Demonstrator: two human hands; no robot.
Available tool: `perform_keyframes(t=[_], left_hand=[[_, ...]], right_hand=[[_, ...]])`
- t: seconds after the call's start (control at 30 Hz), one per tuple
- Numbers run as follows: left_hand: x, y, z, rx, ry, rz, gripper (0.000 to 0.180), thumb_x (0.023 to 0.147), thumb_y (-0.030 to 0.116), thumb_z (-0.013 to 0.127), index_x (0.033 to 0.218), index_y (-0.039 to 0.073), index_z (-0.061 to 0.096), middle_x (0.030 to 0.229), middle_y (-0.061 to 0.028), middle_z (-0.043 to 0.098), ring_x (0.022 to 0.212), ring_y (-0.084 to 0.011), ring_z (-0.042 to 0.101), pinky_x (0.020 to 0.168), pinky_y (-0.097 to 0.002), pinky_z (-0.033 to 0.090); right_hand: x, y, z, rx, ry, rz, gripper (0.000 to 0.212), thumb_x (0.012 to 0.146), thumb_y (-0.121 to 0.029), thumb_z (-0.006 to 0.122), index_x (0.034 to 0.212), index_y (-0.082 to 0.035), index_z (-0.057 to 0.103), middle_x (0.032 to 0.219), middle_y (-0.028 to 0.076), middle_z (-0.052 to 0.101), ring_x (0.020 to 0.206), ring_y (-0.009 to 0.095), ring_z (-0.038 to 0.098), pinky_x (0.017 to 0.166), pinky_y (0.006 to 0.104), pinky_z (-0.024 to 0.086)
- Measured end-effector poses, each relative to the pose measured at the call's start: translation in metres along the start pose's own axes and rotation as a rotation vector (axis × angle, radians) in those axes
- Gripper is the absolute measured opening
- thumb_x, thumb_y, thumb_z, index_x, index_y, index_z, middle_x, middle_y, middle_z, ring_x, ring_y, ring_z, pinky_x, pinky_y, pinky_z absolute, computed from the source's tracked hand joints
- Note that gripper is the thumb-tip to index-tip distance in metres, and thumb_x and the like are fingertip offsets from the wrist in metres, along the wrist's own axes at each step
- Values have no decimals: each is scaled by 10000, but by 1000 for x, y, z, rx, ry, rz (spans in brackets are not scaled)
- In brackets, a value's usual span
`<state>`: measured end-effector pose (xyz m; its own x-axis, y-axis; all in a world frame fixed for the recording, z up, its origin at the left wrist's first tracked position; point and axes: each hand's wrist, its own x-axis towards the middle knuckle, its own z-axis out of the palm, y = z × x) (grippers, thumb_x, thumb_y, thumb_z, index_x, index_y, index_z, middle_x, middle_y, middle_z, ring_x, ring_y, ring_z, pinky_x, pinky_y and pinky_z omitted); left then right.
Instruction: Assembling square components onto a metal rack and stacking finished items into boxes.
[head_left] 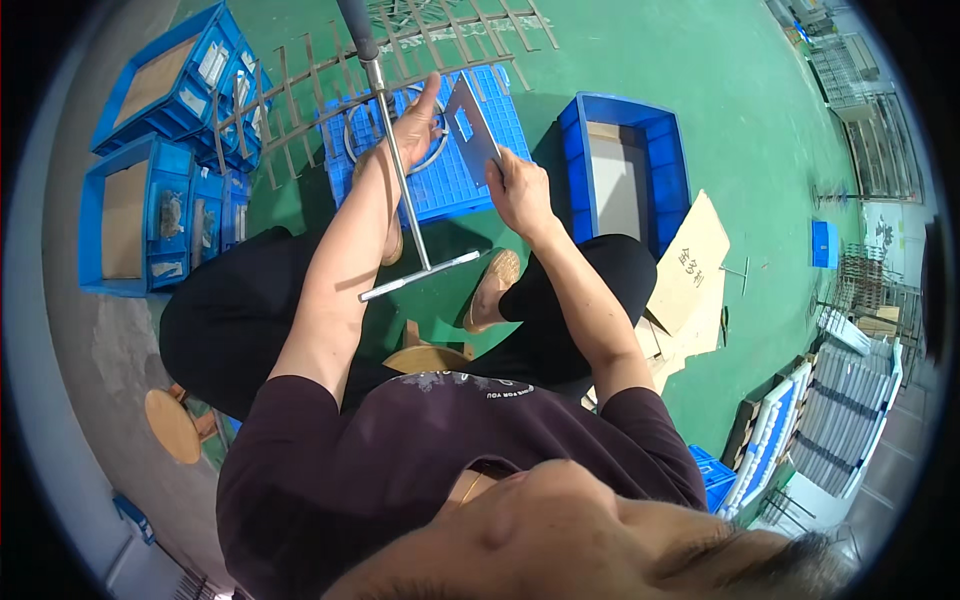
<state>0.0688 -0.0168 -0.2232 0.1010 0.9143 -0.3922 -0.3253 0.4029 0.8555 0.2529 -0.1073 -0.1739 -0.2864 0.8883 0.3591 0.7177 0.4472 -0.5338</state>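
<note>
My right hand grips a flat metal plate by its near edge; the plate stands tilted up from my fingers, its rectangular cutout clear of them. My left hand is loosely spread, apparently empty, just left of the plate and over a metal ring; I can't tell whether it touches the ring. I judge the plate best steadied by keeping that edge grip firm, fingertips off the cutout, and bringing my left palm to the free side. A T-shaped metal rod crosses in front of my left forearm, so I'd keep the plate clear of it.

Below both hands, the blue gridded crate carries the ring. Right of my right hand, a blue bin has a flat, pale liner at its bottom. Well left of my left hand, two blue crates each hold a brown panel.
</note>
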Motion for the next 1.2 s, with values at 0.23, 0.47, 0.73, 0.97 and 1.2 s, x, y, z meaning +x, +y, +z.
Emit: perform_keyframes(t=[0.23, 0.47, 0.73, 0.97, 1.2], left_hand=[[-5, 17, 20, -12, 42, 1, 1198, 459, 862, 528, 1270, 12, 295, 939, -115, 382, 742, -138, 376, 608, -248, 381], [17, 9, 3, -32, -25, -97, 1301, 458, 823, 588, 1357, -27, 185, 1375, -266, 169, 1174, -305, 339, 860, -410, 363], [6, 13, 13, 18, 129, 26, 935, 507, 759, 623, 1118, 65, 486, 785, -128, 523, 731, -204, 538, 685, -300, 439], [0, 15, 17, 35, 216, 83, 677, 574, 683, 652, 858, 104, 446, 653, 24, 400, 601, -66, 449, 531, -220, 374], [5, 11, 15, 33, 232, 79, 744, 573, 675, 651, 973, 71, 478, 772, -11, 434, 726, -135, 458, 694, -338, 397]], right_hand=[[-1, 1, 0, -13, 9, -26, 180, 804, -116, 533, 953, -16, 543, 613, 172, 563, 557, 340, 569, 505, 405, 441], [3, -6, -3, -39, -16, -29, 149, 811, -119, 527, 916, -13, 536, 610, 177, 559, 556, 345, 567, 503, 409, 440], [6, -10, -6, -10, -23, -24, 187, 818, -120, 516, 966, -8, 543, 624, 186, 561, 570, 350, 570, 511, 410, 442], [7, -13, -7, -9, -15, -19, 190, 818, -121, 516, 961, 1, 544, 638, 187, 563, 571, 351, 569, 518, 407, 444], [9, -12, -7, 1, -16, -32, 181, 821, -122, 513, 949, 2, 544, 647, 190, 564, 579, 352, 569, 520, 407, 443]])
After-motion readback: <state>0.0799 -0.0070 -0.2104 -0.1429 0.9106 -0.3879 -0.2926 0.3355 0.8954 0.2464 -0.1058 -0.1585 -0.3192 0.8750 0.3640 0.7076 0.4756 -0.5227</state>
